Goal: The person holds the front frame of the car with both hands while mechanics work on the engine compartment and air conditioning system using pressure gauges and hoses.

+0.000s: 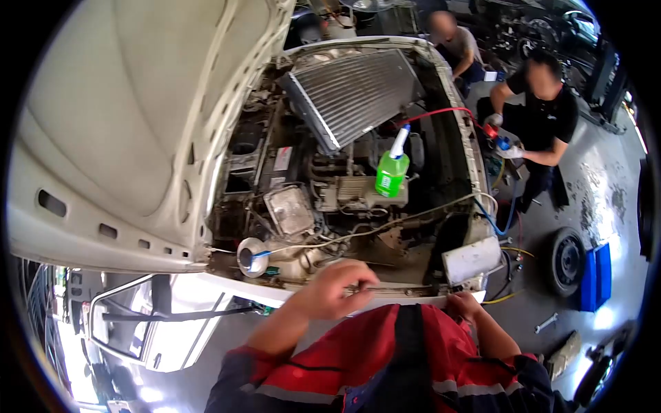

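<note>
My left hand (336, 289) is over the near fender edge of the engine bay, fingers curled toward the thumb; whether something small is between them I cannot make out. Low at the same fender (399, 292), beside a pale box-shaped part (472, 257), is my right hand (464, 303), its fingers mostly hidden. Farther in, a spray bottle of green liquid (392, 173) stands on the engine (344, 193). A radiator (354, 93) lies tilted across the far side of the bay. Left of my left hand is a round whitish funnel-like piece (252, 252).
The raised hood (117, 124) fills the left. A tan cord (372, 228) crosses the engine bay. Two people (540, 113) work at the right, one gloved and holding a red-and-blue item. On the floor are a wheel (566, 261), a blue box (596, 277) and a wrench (547, 323).
</note>
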